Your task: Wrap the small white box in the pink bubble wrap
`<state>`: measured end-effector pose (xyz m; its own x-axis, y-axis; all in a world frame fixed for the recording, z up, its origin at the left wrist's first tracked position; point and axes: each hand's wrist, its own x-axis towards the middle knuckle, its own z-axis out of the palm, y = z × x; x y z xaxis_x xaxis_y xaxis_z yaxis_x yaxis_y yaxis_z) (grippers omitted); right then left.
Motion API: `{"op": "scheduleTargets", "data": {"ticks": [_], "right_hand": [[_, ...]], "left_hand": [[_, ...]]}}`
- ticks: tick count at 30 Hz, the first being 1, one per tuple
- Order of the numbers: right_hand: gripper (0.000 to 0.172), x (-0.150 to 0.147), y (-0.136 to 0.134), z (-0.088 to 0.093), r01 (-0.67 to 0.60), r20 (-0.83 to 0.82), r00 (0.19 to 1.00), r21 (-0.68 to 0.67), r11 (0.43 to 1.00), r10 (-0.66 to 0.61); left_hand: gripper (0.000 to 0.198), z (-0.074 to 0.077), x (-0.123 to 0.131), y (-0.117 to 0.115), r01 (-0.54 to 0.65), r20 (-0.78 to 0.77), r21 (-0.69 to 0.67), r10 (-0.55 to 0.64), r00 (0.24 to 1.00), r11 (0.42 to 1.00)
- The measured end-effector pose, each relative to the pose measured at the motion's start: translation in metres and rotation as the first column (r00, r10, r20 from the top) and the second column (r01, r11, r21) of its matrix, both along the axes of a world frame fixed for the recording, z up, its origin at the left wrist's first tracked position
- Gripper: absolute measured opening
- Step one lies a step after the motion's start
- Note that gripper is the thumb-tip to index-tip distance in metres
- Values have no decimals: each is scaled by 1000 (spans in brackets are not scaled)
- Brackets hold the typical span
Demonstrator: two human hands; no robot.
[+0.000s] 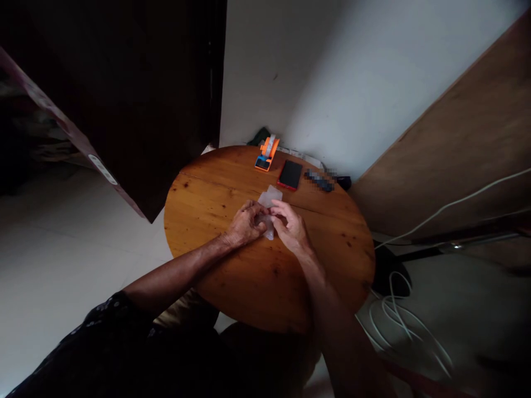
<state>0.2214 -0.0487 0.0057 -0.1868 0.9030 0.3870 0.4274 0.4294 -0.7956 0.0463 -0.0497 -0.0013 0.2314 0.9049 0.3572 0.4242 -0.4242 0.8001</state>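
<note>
My left hand (pixel 248 222) and my right hand (pixel 292 226) meet over the middle of a round wooden table (pixel 244 287). Between them lies a thin, whitish, see-through plastic piece (pixel 271 194), perhaps a small bag or sheet; its exact kind is unclear. One part of it sticks out beyond my fingers and another hangs below them, toward me. The fingers of both hands are bent and pinched at its middle, which they partly hide. Just past the plastic lies a dark-screened device with a red edge (pixel 290 175).
An orange and blue tape dispenser (pixel 267 155) stands near the table's far edge, with a dark green thing (pixel 260 135) behind it. A dark, pixelated object (pixel 319 180) lies to the right. White cable (pixel 394 315) coils on the floor at right. A dark door (pixel 166 99) stands at left.
</note>
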Motion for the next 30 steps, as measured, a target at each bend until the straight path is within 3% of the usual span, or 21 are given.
{"op": "scheduleTargets", "data": {"ticks": [7, 11, 15, 19, 22, 26, 30], "right_hand": [[40, -3, -3, 2, 36, -19, 999, 10, 999, -36], [36, 9, 6, -3, 227, -120, 967, -4, 974, -226], [43, 24, 17, -9, 363, -100, 911, -262, 894, -399], [44, 22, 26, -3, 424, 7, 882, -451, 785, -472], [39, 13, 37, 8, 388, 66, 906, -522, 759, -417], [21, 3, 55, 16, 264, 30, 952, -580, 770, -304], [26, -2, 62, 11, 205, -61, 956, -558, 804, -287]], "left_hand": [[46, 3, -4, -3, 82, -158, 111, -64, 985, 990], [43, 6, -5, -3, 105, -256, 121, -72, 964, 987], [41, 6, -4, -2, 100, -276, 136, -59, 959, 986], [40, 4, -2, -2, 101, -269, 157, -56, 962, 982], [41, 3, -2, -1, 110, -261, 177, -61, 963, 978], [43, 3, -1, -3, 121, -256, 190, -69, 964, 974], [45, 6, -1, -5, 144, -261, 193, -91, 961, 970]]}}
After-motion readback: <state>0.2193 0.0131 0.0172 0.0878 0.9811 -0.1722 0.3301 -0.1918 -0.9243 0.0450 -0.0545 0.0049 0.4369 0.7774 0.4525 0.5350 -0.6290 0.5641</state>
